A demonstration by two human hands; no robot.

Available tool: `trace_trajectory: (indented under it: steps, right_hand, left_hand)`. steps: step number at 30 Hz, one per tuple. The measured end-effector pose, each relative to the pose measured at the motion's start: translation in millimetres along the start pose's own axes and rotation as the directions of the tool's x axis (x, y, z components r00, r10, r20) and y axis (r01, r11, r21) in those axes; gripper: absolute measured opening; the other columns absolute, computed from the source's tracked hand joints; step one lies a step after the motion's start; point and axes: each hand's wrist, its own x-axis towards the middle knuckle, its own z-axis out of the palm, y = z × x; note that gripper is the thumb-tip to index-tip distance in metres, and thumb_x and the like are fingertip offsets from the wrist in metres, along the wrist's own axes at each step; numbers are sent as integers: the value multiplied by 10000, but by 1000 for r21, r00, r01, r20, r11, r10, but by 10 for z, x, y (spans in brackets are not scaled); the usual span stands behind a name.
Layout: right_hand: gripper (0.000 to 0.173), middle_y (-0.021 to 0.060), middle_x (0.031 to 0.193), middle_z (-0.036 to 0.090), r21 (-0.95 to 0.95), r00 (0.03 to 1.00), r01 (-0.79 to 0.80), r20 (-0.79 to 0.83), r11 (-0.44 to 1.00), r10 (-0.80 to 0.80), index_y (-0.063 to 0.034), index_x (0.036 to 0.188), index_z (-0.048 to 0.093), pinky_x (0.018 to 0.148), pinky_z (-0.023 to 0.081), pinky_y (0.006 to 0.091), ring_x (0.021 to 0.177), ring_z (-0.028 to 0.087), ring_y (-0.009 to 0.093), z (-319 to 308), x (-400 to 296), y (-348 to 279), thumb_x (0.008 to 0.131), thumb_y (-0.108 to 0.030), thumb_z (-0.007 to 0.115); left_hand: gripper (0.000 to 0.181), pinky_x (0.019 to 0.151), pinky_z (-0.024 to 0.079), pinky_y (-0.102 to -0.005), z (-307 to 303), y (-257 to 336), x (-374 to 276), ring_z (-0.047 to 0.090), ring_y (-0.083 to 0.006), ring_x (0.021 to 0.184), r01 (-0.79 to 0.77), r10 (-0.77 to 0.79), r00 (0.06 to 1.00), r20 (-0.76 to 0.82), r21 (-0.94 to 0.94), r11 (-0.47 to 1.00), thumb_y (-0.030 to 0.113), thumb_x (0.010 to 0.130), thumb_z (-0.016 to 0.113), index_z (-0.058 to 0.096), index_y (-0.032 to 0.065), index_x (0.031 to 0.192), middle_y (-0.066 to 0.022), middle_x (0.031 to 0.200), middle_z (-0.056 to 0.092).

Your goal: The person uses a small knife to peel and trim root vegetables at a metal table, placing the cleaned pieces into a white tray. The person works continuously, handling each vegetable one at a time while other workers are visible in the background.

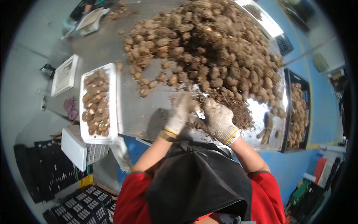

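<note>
Both hands wear off-white knitted gloves with yellow-edged cuffs, over a metal table (131, 112). My left hand (182, 110) is motion-blurred at the near edge of a large heap of brown, rough-skinned taro-like tubers (218, 50). Just right of it, my right hand (219, 117) lies with its fingers curled over dark root debris; what it may hold is hidden. Loose brown root scraps (240, 112) spread beside and beyond my right hand. Something brown lies between the two hands, too unclear to name.
A white foam box (114, 112) of tubers stands left, with a foam lid or tray (54, 84) behind it. A purple cloth (71, 108) lies near. At right are a soiled glove (268, 128) and a black crate (284, 140) of tubers. Another person's hand (88, 8) shows at upper left.
</note>
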Motion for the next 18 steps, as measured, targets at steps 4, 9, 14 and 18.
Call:
trace_trajectory:
  steps: [4, 9, 14, 18]
  right_hand:
    - [412, 132, 856, 702, 286, 1000, 17, 7, 958, -20, -112, 912, 651, 744, 533, 420, 823, 689, 325, 128, 150, 28, 680, -417, 803]
    - [370, 145, 754, 695, 640, 981, 171, -36, 749, -193, -21, 911, 645, 595, 548, 371, 663, 683, 268, 489, 108, 266, 721, -304, 787]
    - [433, 133, 891, 682, 927, 836, -372, 355, 44, -418, 14, 1114, 572, 486, 526, 300, 648, 654, 202, 520, 17, 537, 738, -94, 758]
    - [505, 131, 1107, 665, 936, 945, -318, 300, -148, -128, -13, 1305, 523, 768, 560, 405, 910, 650, 292, 665, -114, 583, 828, -18, 689]
  left_hand:
    - [314, 697, 561, -346, 60, 670, 9, 668, -280, 912, -255, 251, 964, 85, 560, 789, 165, 833, 692, 621, 3, 1093, -178, 1094, 635]
    - [203, 571, 512, -390, -48, 1134, 92, 632, -281, 709, -245, 147, 958, 247, 435, 866, 246, 879, 628, 596, 47, 858, -136, 799, 594]
    - [282, 642, 509, -391, -74, 1016, 95, 645, -302, 814, -513, 441, 851, 285, 270, 815, 294, 854, 666, 645, 61, 1013, -127, 957, 645]
    - [456, 677, 516, -374, -39, 983, 109, 653, -307, 895, -751, 727, 659, 194, 229, 619, 287, 818, 711, 633, 66, 1209, -129, 1156, 655]
